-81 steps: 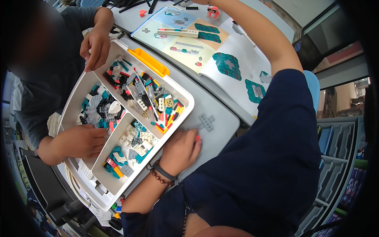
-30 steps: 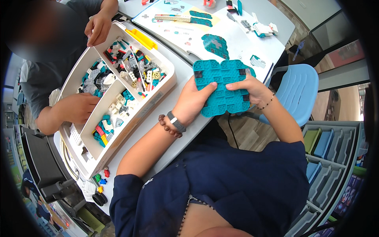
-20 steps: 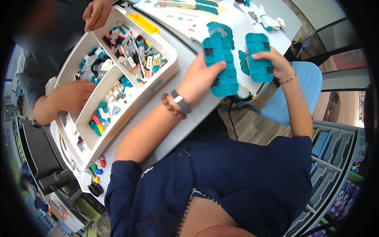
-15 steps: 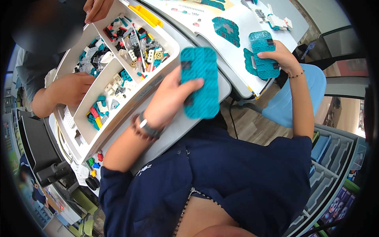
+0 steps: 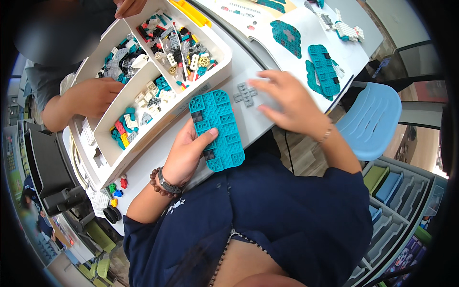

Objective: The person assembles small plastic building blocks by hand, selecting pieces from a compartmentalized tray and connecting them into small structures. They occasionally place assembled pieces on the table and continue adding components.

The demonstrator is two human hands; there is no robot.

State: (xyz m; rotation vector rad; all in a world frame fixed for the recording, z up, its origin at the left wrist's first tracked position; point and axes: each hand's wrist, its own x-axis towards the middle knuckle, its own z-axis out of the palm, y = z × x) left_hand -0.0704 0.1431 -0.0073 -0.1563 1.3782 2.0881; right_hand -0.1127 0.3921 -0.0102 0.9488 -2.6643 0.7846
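Note:
My left hand grips a teal building-brick panel, thumb across its face. The panel is rounded at the corners, with dark squares along its left edge. Nothing is in my right hand; its fingers are spread beside a grey cross-shaped piece of bricks on the table. A similar teal panel with dark squares lies on the open booklet, partly covering other teal and white shapes there.
A white divided tray of sorted bricks stands at left, where another person's hand reaches in. A white brick model sits at the far right. Small coloured pieces lie on the near left table. A blue chair stands at right.
My right hand has let go of the other teal panel on the booklet and moved left. My left hand has drawn its panel lower and nearer, and the grey piece has come into view.

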